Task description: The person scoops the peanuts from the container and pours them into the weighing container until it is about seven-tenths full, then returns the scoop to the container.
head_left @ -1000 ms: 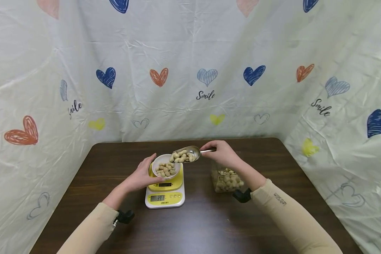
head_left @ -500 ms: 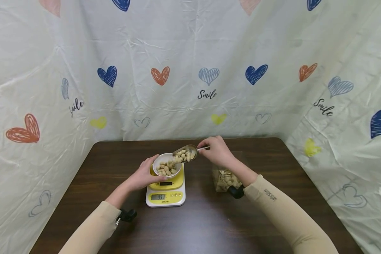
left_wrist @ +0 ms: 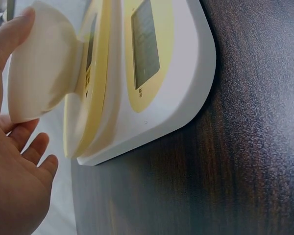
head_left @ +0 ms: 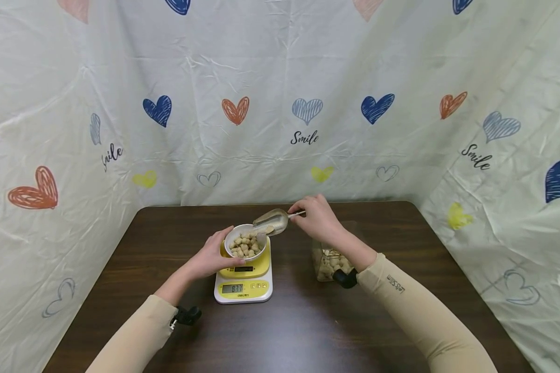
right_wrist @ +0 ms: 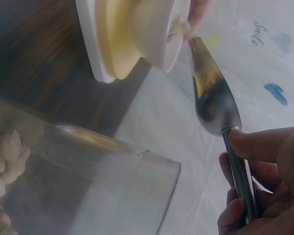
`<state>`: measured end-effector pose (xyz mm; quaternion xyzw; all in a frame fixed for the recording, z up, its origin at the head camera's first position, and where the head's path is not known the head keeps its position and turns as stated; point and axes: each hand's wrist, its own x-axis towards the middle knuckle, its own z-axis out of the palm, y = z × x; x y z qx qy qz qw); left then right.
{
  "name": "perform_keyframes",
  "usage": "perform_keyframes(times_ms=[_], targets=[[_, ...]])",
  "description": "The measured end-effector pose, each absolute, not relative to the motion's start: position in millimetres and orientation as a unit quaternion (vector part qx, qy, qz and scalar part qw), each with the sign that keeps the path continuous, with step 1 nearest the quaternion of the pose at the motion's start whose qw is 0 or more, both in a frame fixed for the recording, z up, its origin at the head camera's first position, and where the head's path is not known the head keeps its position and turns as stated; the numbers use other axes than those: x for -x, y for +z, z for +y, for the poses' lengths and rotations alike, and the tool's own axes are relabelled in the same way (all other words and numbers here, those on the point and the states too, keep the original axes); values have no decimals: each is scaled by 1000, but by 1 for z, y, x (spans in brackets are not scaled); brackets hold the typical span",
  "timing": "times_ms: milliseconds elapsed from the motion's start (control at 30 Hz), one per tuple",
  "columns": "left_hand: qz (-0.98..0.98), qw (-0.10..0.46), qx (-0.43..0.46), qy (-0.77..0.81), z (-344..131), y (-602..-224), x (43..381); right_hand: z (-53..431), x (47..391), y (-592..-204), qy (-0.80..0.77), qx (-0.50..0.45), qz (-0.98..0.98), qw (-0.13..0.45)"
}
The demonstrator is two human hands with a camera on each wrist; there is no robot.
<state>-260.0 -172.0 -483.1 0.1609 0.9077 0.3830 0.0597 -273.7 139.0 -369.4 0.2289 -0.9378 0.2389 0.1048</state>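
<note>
A white bowl (head_left: 233, 233) of unshelled peanuts (head_left: 245, 245) stands on a yellow and white kitchen scale (head_left: 265, 296) with a lit digital display. My left hand (head_left: 213, 259) holds the bowl's sides between thumb and fingers; in the left wrist view the thumb lies at the rim of the bowl (left_wrist: 44, 63). My right hand (head_left: 317, 219) grips the thin handle of a metal scoop (head_left: 275, 220). The scoop tilts down with its lip over the bowl's right rim, and a few peanuts show near that lip. In the right wrist view its shiny underside is visible.
A clear plastic box (head_left: 324, 274) of peanuts stands right of the scale, partly hidden under my right forearm. Its transparent wall (right_wrist: 142, 191) rises close to the right wrist camera. The dark wooden table (head_left: 280, 336) ends at a white curtain (head_left: 261, 181) with printed hearts.
The scoop has tipped further down and shifted slightly left. Most of its peanuts have slid into the bowl, now fuller, and the scale's reading has risen. My left hand stays on the bowl.
</note>
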Motion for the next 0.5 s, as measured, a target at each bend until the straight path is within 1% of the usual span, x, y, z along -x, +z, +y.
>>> perform_keyframes(times_ms=[500], targets=[[908, 65, -157, 384, -172, -485, 260, 145, 274, -366, 229, -235, -937, 121]])
